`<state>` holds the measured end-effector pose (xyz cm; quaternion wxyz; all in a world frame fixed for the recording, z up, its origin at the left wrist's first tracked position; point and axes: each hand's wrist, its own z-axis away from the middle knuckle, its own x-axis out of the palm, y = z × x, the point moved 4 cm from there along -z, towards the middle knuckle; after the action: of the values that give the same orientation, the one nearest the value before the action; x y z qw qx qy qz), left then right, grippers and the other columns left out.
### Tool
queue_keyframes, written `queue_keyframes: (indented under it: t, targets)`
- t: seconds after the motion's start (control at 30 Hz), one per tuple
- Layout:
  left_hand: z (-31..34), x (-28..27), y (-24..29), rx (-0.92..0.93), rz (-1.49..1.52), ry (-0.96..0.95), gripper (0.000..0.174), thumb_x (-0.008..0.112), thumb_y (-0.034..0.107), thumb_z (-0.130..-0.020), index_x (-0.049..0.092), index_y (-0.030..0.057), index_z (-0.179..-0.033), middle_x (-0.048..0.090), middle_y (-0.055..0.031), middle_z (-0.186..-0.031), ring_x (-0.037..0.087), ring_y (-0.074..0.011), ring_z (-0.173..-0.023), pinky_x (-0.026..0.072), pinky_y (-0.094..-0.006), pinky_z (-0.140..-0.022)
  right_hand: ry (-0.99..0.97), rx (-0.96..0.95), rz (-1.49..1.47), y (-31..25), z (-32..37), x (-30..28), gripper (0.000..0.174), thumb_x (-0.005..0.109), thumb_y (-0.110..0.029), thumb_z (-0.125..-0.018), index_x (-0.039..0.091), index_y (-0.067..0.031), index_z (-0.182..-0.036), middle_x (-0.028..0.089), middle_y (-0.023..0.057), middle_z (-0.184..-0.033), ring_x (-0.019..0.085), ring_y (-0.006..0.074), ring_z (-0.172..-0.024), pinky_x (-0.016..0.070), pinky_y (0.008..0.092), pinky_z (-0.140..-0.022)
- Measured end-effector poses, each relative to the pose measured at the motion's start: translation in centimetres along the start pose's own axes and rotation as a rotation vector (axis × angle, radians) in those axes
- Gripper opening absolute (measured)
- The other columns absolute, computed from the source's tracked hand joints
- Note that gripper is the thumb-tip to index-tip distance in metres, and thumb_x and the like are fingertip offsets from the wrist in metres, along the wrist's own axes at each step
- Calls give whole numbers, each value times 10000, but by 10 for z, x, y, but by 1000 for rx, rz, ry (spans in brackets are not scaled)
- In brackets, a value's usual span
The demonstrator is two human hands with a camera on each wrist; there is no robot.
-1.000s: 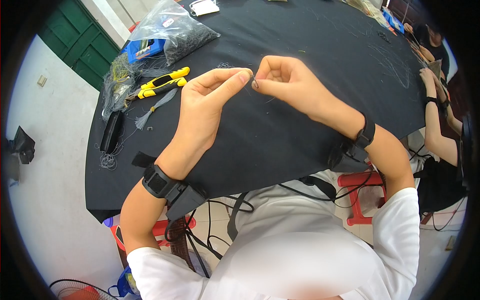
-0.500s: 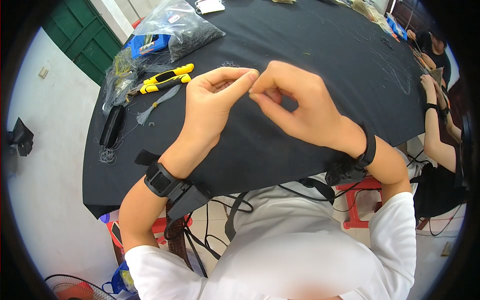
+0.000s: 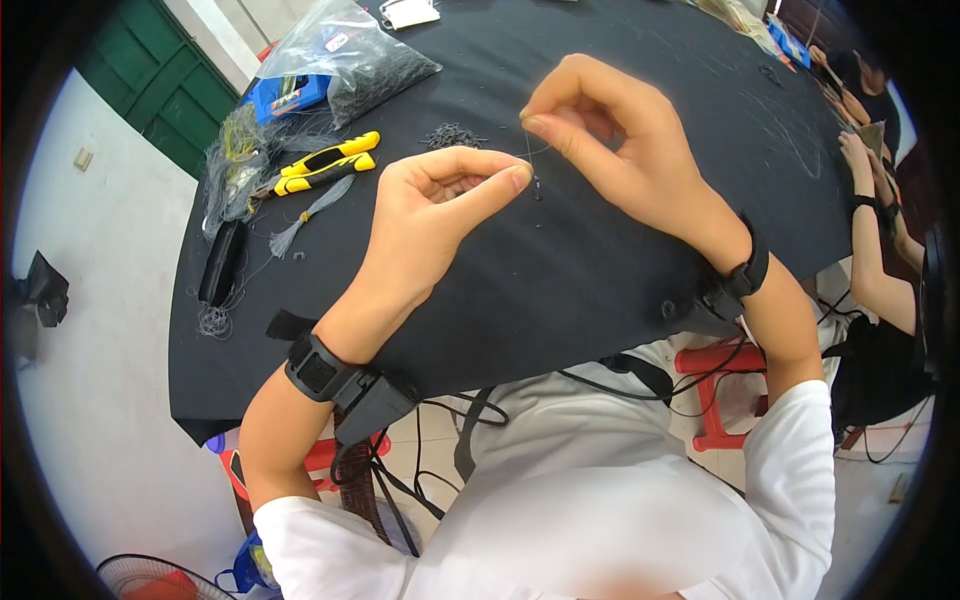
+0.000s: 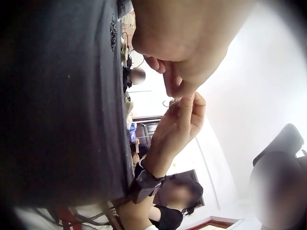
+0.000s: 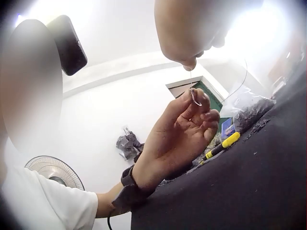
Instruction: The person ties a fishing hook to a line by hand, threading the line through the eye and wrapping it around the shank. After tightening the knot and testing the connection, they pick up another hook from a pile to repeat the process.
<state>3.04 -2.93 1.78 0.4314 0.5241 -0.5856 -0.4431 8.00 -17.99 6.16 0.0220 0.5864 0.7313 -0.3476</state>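
Observation:
Between thumb and forefinger, my left hand [image 3: 420,215] pinches a small dark metal piece [image 3: 537,188] with a curved, hook-like shape, which shows as a shiny curve [image 5: 195,98] in the right wrist view. Above and to the right, my right hand [image 3: 625,140] pinches a thin line [image 3: 529,148] that runs down to the left fingertips. A loose stretch of line [image 5: 243,79] arcs away in the right wrist view. The hands are a little apart, over the black-covered table [image 3: 480,300]. In the left wrist view the metal piece is mostly hidden by fingers.
Behind my left hand lies a pile of small dark pieces [image 3: 453,136]. To the left are yellow-black pliers [image 3: 325,165], a tied bundle of line [image 3: 312,215], a black bar [image 3: 222,263] and a clear bag [image 3: 370,75]. Another person's arm [image 3: 870,230] is at the right edge.
My right hand has risen away from my left fingertips, with line now showing between them. My left hand has shifted slightly right and down, and the metal piece shows beyond its fingertips.

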Motion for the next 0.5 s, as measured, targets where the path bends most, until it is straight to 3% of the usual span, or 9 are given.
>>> queue_keyframes:
  t: [0.27, 0.37, 0.5]
  targets:
    - [1, 0, 3, 41, 65, -31, 143, 630, 43, -807, 640, -20, -934, 637, -93, -956, 582, -126, -891, 433, -256, -836, -17, 132, 8, 15, 1, -2, 68, 582, -64, -809, 551, -5, -799, 417, -20, -604, 356, 47, -559, 326, 207, -514]
    - [-1, -2, 5, 95, 95, 11, 153, 640, 33, -801, 646, -31, -940, 648, -81, -886, 597, -92, -820, 464, -196, -743, -42, 231, -56, 27, 4, 0, 83, 592, -90, -798, 558, -16, -786, 392, -40, -568, 346, 37, -536, 297, 207, -497]
    - [-2, -8, 5, 87, 134, 53, 165, 645, 56, -804, 646, -25, -948, 648, -77, -893, 594, -95, -835, 452, -208, -776, -67, 326, -96, 29, 6, 4, 87, 593, -99, -791, 554, -23, -773, 383, -53, -557, 332, 27, -514, 281, 203, -479]
